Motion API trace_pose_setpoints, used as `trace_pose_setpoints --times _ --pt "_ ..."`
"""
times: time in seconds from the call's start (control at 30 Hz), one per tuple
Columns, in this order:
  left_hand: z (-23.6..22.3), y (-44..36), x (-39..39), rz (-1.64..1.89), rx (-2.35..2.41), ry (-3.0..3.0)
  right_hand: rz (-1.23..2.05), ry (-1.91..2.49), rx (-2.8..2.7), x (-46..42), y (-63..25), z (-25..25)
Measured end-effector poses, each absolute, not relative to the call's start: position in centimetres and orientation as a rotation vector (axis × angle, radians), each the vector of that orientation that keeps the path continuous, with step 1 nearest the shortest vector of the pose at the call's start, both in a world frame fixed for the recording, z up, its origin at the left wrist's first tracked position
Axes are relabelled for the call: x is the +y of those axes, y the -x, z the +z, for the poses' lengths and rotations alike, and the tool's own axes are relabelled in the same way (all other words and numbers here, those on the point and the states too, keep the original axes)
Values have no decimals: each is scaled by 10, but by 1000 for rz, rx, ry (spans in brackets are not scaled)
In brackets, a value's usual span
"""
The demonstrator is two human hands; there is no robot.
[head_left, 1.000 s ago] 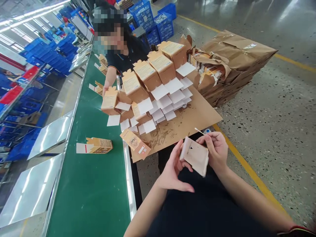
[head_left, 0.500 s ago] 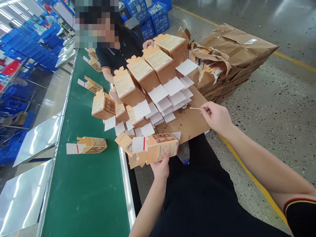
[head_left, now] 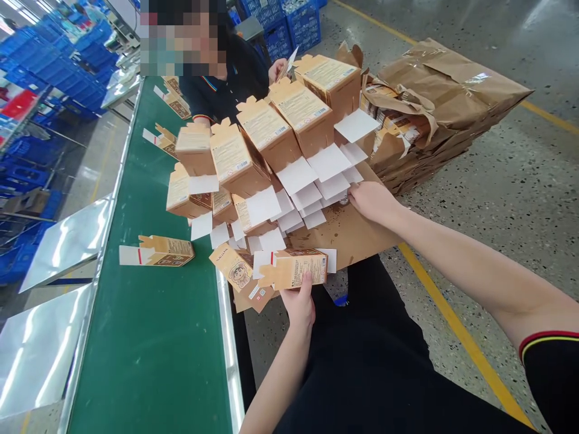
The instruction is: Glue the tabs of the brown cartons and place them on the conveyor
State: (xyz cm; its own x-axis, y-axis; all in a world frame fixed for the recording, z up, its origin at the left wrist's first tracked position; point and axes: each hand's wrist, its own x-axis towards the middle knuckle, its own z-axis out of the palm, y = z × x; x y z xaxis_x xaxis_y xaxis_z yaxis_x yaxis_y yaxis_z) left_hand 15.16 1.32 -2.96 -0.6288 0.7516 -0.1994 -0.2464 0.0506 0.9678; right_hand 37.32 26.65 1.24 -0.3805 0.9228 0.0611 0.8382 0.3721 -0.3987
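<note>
One long green belt (head_left: 163,355) fills the lower left and centre left of the frame, edged by bright metal rails. A bulky bale in brown paper (head_left: 456,90) lies at the upper right, its near end torn open on packed printed cardboard. Left of it, across the middle, stands a row of open cartons (head_left: 266,126), their white flaps (head_left: 330,161) jutting toward the lower right over a brown surface (head_left: 377,229) with dark marks. Behind the row, at upper centre left, a co-worker (head_left: 248,72) in a dark shirt has one hand raised beside the cartons. Blue crates (head_left: 303,30) stack at the top centre. Just below centre, the left hand (head_left: 299,304) is clamped on a held carton (head_left: 301,271), thumb on its printed face, red-striped flap to the left. Beside it lies a cartoon-printed carton (head_left: 239,277); farther left, a lone carton (head_left: 169,252) rests on the belt. The right hand (head_left: 371,199), well apart from the left, reaches the flaps at centre right; whether its fingers grip anything, I cannot tell.
</note>
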Motion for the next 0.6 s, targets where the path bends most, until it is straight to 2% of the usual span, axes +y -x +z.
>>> trace_pose_setpoints --times 0.17,0.3,0.47,0.6 --pt "-33 -150 14 1682 1578 -514 511 1543 -2240 260 -384 24" --pt "-29 -151 16 1710 1577 -449 556 1421 -1963 200 -408 29" --pt "-19 -153 18 1751 1605 -438 919 1243 -1724 99 -396 1" --pt "-13 -154 20 1725 1632 -531 1042 1242 -1756 66 -369 -25"
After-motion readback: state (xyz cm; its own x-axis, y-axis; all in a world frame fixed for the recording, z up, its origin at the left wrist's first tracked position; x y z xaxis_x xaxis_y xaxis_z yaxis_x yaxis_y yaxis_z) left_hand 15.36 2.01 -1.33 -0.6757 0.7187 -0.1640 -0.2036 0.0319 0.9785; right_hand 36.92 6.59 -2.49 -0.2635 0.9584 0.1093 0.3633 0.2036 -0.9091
